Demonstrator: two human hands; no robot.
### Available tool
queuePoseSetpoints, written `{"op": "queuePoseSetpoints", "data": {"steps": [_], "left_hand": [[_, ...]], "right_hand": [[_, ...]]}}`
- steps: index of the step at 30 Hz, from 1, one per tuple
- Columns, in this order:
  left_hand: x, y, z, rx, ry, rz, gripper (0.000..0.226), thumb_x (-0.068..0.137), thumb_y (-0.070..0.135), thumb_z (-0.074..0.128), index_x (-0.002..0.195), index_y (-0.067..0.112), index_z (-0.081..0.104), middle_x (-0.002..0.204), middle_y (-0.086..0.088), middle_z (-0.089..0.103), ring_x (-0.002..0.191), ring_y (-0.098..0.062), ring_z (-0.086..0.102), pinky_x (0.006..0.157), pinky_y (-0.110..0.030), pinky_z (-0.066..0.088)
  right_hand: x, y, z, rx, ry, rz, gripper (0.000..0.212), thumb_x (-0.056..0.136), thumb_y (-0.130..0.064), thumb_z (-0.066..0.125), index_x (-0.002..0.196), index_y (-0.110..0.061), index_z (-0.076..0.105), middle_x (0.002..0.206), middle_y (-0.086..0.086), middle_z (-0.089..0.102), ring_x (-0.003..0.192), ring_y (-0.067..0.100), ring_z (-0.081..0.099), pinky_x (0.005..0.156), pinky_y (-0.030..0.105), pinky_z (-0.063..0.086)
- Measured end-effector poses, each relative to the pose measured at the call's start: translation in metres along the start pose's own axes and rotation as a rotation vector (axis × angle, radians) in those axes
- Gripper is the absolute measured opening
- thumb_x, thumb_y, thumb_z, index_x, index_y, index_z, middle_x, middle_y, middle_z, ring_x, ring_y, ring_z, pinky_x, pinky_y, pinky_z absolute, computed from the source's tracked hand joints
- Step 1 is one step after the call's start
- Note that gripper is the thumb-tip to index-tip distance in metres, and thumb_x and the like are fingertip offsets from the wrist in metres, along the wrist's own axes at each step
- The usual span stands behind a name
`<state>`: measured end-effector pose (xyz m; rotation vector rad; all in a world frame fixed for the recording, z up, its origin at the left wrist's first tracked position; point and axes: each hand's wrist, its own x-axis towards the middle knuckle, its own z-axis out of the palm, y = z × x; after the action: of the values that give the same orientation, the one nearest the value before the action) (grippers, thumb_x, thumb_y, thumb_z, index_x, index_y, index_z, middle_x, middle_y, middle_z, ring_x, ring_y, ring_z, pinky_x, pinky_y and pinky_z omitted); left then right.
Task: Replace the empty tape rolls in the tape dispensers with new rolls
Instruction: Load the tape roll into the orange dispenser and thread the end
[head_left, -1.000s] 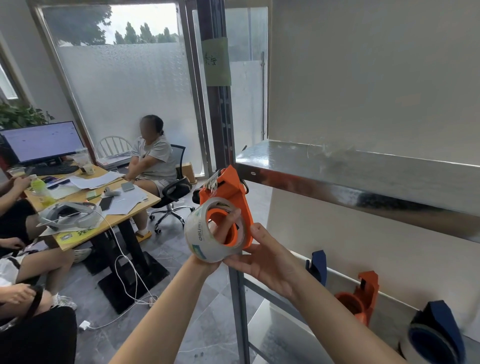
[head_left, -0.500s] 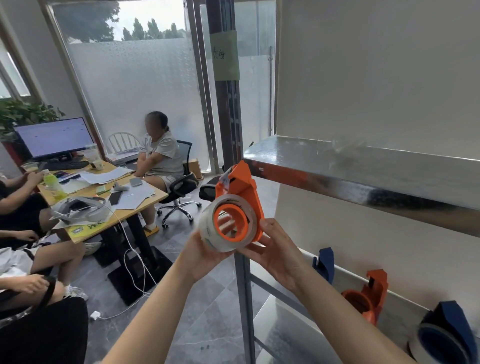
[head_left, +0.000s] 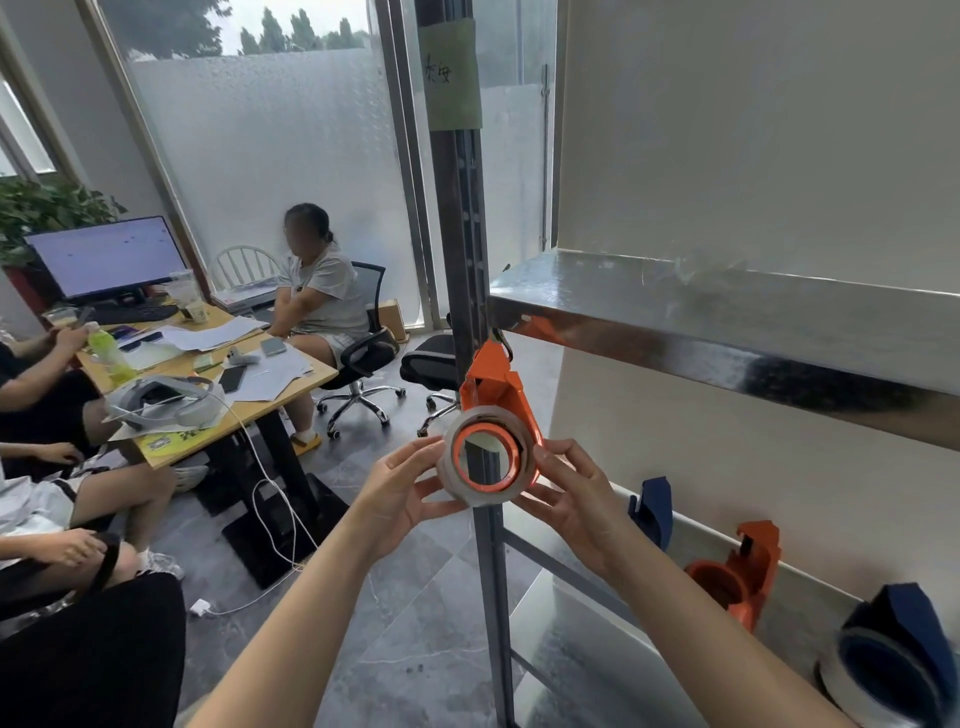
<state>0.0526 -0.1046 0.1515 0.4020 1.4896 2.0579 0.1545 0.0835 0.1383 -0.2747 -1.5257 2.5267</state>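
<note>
Tape roll (head_left: 460, 491) is on the hub of the orange dispenser (head_left: 501, 387), in mid-air just in front of the shelf post (head_left: 467, 260). Left hand (head_left: 400, 499) pinches the roll's left rim. Right hand (head_left: 571, 499) clasps the dispenser's right side. The roll's axis points near-to-far, towards me. I judge seating needs a far-ward push from the left hand.

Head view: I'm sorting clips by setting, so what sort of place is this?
Probably a small office: a desk with a monitor and papers, a swivel chair, and metal shelving holding tape dispensers.
</note>
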Motion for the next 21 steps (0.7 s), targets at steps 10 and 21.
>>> {"op": "queuePoseSetpoints", "data": {"steps": [10, 21], "left_hand": [[0.003, -0.041, -0.003, 0.002, 0.000, -0.092, 0.056, 0.067, 0.026, 0.079, 0.115, 0.001, 0.065, 0.102, -0.012, 0.070, 0.090, -0.024, 0.069, 0.084, -0.056, 0.053], [0.039, -0.081, 0.034, 0.029, 0.098, -0.212, 0.044, 0.081, 0.020, 0.068, 0.119, 0.002, 0.057, 0.104, -0.017, 0.069, 0.091, -0.029, 0.070, 0.081, -0.060, 0.053]], "right_hand": [[-0.009, 0.022, -0.027, 0.017, 0.047, 0.061, 0.028, 0.079, -0.024, 0.071, 0.100, -0.011, 0.058, 0.104, 0.015, 0.071, 0.101, 0.034, 0.068, 0.080, 0.040, 0.057], [-0.011, 0.040, -0.073, 0.042, 0.334, 0.095, 0.033, 0.073, -0.031, 0.073, 0.097, -0.012, 0.060, 0.103, 0.011, 0.070, 0.100, 0.033, 0.067, 0.089, 0.045, 0.056]]}}
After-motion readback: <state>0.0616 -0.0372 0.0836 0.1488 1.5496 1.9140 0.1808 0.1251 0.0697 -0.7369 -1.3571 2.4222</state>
